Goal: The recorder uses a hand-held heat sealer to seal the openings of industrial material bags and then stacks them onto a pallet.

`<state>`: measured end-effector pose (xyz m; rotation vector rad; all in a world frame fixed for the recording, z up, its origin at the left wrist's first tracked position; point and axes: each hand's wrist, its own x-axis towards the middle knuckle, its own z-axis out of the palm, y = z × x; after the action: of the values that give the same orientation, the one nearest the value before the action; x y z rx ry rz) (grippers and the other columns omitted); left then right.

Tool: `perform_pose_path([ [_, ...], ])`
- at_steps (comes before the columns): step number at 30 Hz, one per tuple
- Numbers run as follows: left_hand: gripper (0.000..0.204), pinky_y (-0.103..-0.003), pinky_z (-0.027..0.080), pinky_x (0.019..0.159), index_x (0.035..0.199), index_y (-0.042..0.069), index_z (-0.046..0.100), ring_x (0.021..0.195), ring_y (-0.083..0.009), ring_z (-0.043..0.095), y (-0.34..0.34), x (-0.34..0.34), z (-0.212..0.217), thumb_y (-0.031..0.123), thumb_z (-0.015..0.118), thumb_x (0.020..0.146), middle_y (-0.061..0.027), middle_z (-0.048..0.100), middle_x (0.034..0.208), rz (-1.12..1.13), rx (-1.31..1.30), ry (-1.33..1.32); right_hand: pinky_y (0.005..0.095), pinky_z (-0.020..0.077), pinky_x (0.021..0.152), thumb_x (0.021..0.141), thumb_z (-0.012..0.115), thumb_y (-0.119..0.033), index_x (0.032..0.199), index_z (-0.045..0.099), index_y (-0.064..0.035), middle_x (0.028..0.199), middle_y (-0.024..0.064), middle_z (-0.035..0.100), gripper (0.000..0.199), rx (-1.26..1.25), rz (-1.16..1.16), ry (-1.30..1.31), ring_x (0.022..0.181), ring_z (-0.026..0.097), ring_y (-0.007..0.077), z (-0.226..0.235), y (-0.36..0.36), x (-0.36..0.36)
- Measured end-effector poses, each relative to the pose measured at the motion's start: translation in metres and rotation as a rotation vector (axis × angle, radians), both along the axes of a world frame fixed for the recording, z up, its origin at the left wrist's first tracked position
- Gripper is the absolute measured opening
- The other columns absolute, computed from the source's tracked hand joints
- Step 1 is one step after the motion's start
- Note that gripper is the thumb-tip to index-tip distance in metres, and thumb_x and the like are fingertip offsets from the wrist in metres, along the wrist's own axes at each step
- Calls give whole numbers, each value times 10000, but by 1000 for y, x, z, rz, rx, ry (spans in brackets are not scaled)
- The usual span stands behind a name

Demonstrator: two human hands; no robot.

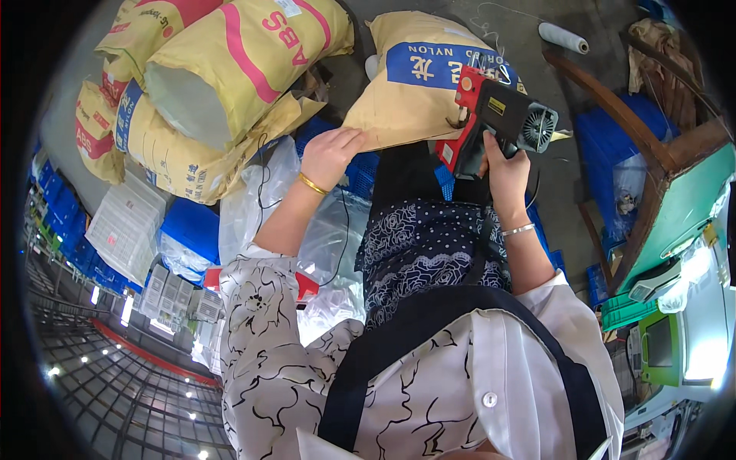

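Observation:
A large tan paper sack [406, 96] with a blue printed band lies in front of me, its near edge drawn flat and straight. My left hand [331, 157] is closed on the left corner of that edge, thumb and fingers pinching the paper. In my right hand [507, 169] is the handle of a red and black portable bag-sewing machine [494, 115]. Its red sewing head sits at the right part of the sack's edge; whether the needle is in the paper cannot be made out. White thread [494, 38] trails loosely above the machine.
A white thread cone [563, 37] lies on the floor beyond the machine. Filled yellow sacks [238, 69] are piled at the left, near blue crates [190, 230] and clear plastic bags [307, 230]. A wooden-framed table [675, 203] with a green top stands at the right.

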<state>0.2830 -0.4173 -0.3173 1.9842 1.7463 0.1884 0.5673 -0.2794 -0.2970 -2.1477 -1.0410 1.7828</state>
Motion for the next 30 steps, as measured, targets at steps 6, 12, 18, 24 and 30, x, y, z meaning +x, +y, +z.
perform_pose_path([
  [6,281,-277,558,712,997,114,699,928,-185,685,-10,-6,2,82,596,738,-25,707,1008,59,17,-7,253,419,436,910,674,-221,813,604,3,571,24,567,254,-26,1,16,455,523,101,2,-3,-9],
  [12,293,-274,557,699,1007,121,702,920,-180,687,-14,-6,1,74,592,739,-17,709,1006,63,28,-1,257,418,444,913,670,-228,793,602,3,570,20,561,268,-33,16,20,457,517,101,1,-9,-13],
  [18,286,-272,556,695,1003,119,703,902,-174,690,-5,-1,-2,83,596,740,-17,710,996,46,66,-25,262,420,447,916,666,-240,768,600,2,568,23,562,292,-34,15,-5,457,519,104,5,-5,-12],
  [24,261,-276,558,704,980,110,707,891,-180,693,3,0,-2,88,603,742,-23,712,981,45,74,-53,262,419,440,913,671,-215,765,599,1,577,20,561,272,-52,-59,70,458,520,104,5,-6,-25],
  [30,218,-295,557,708,952,98,711,885,-202,692,6,-2,3,85,612,758,-42,718,938,60,7,-117,238,387,424,917,665,-157,821,604,-3,585,4,550,191,-25,-11,136,449,489,78,5,-12,-35],
])
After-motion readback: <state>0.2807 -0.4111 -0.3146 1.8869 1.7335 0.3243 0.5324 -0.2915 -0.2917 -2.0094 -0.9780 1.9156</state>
